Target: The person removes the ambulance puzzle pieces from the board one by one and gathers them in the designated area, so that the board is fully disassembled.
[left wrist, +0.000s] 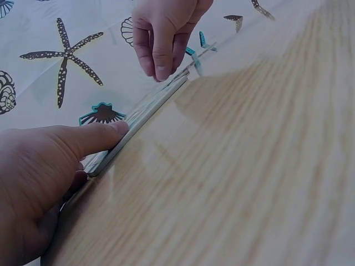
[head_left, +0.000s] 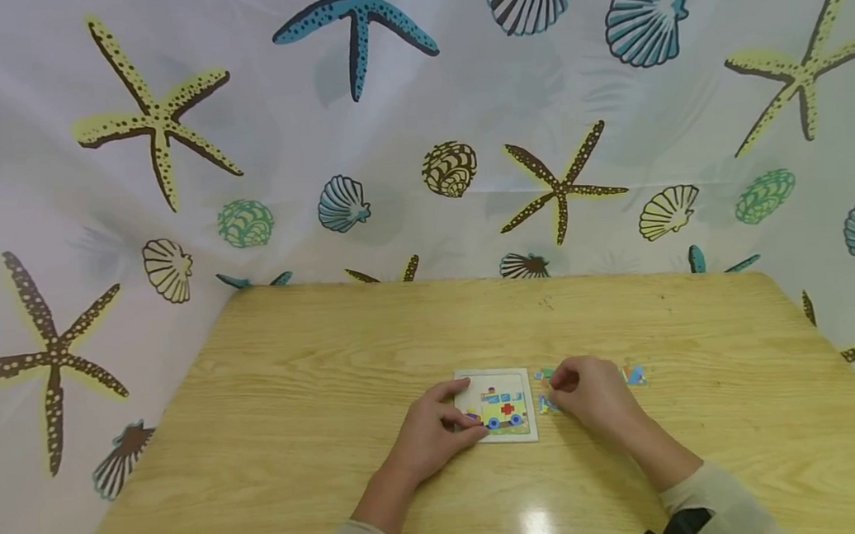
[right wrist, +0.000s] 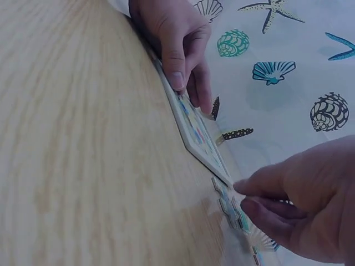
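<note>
A square white-framed jigsaw puzzle board (head_left: 497,440) lies on the table, showing a yellow ambulance with a red cross and blue wheels. My left hand (head_left: 432,432) holds the board by its left side, with bent fingers on the frame and picture. In the left wrist view the thumb (left wrist: 105,136) presses on the near rim. My right hand (head_left: 596,392) is just right of the board, low over loose puzzle pieces (head_left: 546,406). Its thumb and index fingertips stand slightly apart in the right wrist view, close beside the pieces (right wrist: 226,202), with nothing visible between them.
Another blue and orange puzzle piece (head_left: 634,375) lies beyond the right hand, partly hidden by it. The wooden table (head_left: 294,376) extends around the board. A white curtain (head_left: 411,243) printed with starfish and shells hangs behind the table and along its sides.
</note>
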A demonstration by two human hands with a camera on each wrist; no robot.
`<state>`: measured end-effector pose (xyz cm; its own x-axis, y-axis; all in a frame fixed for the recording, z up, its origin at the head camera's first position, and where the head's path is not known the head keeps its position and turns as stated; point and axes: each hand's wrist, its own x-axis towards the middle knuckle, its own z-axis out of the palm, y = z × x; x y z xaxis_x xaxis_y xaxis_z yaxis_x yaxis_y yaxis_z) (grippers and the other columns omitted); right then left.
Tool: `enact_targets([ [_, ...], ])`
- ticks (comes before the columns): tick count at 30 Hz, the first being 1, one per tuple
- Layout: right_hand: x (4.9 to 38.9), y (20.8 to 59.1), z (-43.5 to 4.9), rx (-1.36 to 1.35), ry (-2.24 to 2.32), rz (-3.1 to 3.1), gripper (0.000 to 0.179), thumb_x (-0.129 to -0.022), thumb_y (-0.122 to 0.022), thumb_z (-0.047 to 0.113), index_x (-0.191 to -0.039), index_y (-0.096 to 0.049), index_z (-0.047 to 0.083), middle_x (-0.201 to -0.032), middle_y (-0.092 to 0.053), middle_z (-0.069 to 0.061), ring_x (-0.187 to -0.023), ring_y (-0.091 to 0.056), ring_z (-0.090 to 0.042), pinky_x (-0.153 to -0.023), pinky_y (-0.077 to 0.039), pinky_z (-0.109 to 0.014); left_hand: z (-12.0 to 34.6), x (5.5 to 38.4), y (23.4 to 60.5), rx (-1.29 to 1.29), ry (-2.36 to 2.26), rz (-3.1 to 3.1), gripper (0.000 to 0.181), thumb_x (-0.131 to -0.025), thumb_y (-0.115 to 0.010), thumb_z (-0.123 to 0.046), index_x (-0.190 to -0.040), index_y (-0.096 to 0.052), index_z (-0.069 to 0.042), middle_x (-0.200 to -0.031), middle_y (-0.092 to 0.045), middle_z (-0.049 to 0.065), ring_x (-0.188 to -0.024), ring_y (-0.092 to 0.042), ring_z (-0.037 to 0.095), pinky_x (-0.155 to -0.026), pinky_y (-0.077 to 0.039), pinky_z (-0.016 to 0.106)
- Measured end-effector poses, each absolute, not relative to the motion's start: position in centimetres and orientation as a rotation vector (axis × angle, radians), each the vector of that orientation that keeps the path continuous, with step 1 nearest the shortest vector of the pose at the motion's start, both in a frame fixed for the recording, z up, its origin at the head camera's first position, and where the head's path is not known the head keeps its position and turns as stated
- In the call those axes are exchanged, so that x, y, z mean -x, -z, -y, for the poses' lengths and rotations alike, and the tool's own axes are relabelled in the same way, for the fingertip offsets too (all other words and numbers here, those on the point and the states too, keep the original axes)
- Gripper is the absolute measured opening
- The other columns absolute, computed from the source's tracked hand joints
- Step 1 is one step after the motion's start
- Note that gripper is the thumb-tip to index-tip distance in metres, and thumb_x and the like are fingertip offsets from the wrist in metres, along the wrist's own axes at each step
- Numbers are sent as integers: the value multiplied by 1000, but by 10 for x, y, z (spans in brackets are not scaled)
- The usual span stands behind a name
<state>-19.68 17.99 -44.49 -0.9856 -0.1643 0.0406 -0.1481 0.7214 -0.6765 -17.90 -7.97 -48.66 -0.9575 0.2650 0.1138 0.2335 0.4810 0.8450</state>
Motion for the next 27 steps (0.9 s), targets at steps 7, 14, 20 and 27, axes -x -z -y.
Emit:
enact_targets([
  [7, 211, 451, -170, 373, 1405, -2565, 27, -89, -75, 11, -114, -72, 1, -114, -73, -14, -100, -72, -24, -80, -60, -31, 80, 179, 488, -466, -1520, -2677, 12, -79, -86, -22, -74, -77, -16, -145, -56, 4, -141, -44, 34, -118, -34, 50],
  [14, 221, 454, -154, 466, 1517, -2388, 33, -92, -70, 7, -123, -65, -3, -124, -68, -20, -112, -68, -32, -90, -58, -34, 82, 180, 489, -503, -1507, -2699, 12, -80, -85, -23, -75, -78, -15, -144, -57, 5, -140, -46, 33, -117, -35, 51],
  [20, 222, 458, -142, 610, 1428, -2346, 37, -93, -67, 3, -130, -61, -2, -129, -65, -20, -121, -63, -35, -97, -55, -39, 81, 179, 489, -518, -1531, -2686, 13, -80, -85, -22, -73, -78, -15, -142, -58, 6, -138, -47, 34, -116, -36, 52],
  [27, 223, 459, -138, 665, 1346, -2400, 38, -92, -69, 4, -129, -61, 2, -127, -66, -14, -117, -63, -31, -98, -54, -43, 81, 178, 489, -505, -1552, -2670, 13, -80, -85, -20, -72, -77, -14, -142, -58, 6, -137, -48, 33, -114, -38, 51],
])
